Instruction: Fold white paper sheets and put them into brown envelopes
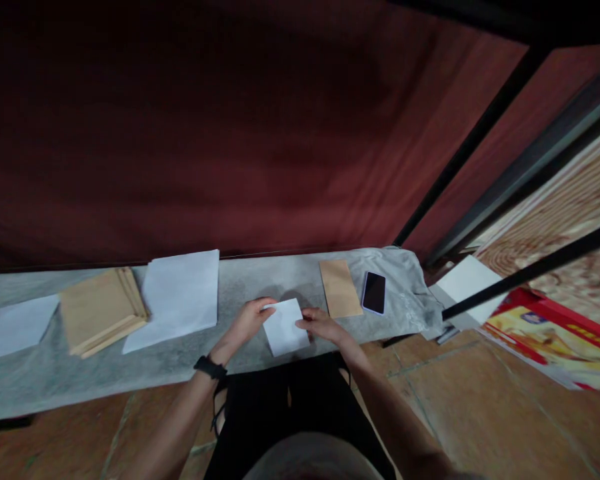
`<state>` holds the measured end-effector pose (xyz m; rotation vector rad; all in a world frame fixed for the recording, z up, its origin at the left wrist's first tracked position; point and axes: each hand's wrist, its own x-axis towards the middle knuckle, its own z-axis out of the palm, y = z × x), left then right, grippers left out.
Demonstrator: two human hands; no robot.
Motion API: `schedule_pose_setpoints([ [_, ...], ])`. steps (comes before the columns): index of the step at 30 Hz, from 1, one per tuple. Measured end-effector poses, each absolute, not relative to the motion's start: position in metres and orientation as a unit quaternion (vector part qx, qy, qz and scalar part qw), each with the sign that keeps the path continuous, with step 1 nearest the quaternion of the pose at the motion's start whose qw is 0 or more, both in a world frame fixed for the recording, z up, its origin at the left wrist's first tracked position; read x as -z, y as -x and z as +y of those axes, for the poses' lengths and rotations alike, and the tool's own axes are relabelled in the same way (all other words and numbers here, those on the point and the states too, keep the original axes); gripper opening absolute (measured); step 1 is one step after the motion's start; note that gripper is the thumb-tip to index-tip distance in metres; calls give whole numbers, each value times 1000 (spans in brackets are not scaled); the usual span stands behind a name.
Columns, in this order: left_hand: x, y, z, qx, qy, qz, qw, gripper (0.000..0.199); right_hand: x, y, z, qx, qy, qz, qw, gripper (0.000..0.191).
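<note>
We see matt white paper sheets (pixel 180 297), smooth brown paper envelopes (pixel 100 307) and a glossy black phone screen (pixel 375 292).

White paper (pixel 286 328), brown envelopes (pixel 100 310), grey cloth (pixel 270 280), dark red backdrop (pixel 260 147), black wristband (pixel 211 367)

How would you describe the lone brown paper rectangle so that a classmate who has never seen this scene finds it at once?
On the long grey cloth, find the smartphone near the right end. Just left of it lies the brown paper rectangle. It lies by itself, unlike the brown paper stack at the left, and is brown, unlike the handheld white paper.
</note>
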<state>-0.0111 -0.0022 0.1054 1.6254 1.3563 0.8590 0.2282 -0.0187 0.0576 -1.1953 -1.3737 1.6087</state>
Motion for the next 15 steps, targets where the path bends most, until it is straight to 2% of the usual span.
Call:
schedule_pose_setpoints([
  [2,-112,8,1,-382,-632,556,380,36,-55,-219,-24,-644,461,-477,381,39],
  [4,-108,2,-2,-466,-536,617,340,51,-52,-208,-27,-642,471,-424,433,46],
  [6,-96,-4,-12,-511,-418,662,355,62,-49,-198,-30,-631,479,-373,483,50],
  [9,-72,-15,-33,-468,-339,611,540,65,-43,-183,-34,-616,483,-326,530,49],
  [10,-66,-19,-38,-461,-346,597,558,63,-42,-178,-36,-612,484,-320,537,48],
  [12,-58,-25,-42,-444,-386,597,545,58,-37,-172,-38,-604,490,-319,542,44],
  [15,-56,-25,-32,-411,-461,640,457,53,-29,-174,-42,-580,514,-339,533,38],
])
